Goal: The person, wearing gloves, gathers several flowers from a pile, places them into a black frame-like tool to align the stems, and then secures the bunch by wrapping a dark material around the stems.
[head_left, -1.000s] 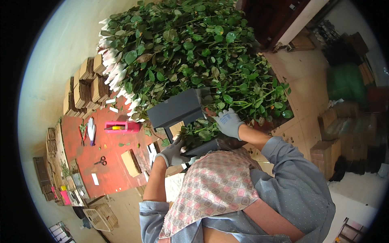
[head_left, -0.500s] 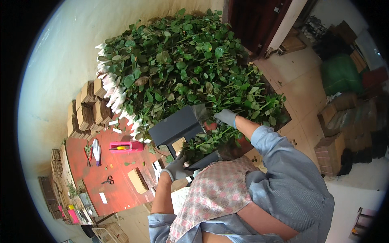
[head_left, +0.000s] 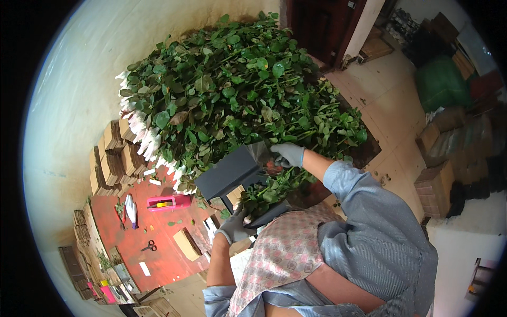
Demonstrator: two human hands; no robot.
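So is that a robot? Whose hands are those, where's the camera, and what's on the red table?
No robot, just a person wearing grey gloves. The camera sits on the person's head, looking down; its fisheye lens bends straight edges. The left hand is by a bunch of leafy stems at a dark grey box-like frame. The right hand is at a clear plastic sheet. How firm either grip is, I can't tell. Beyond them is a big leafy heap. On the red table lie scissors, a white glove with a purple cuff and a pink holder.
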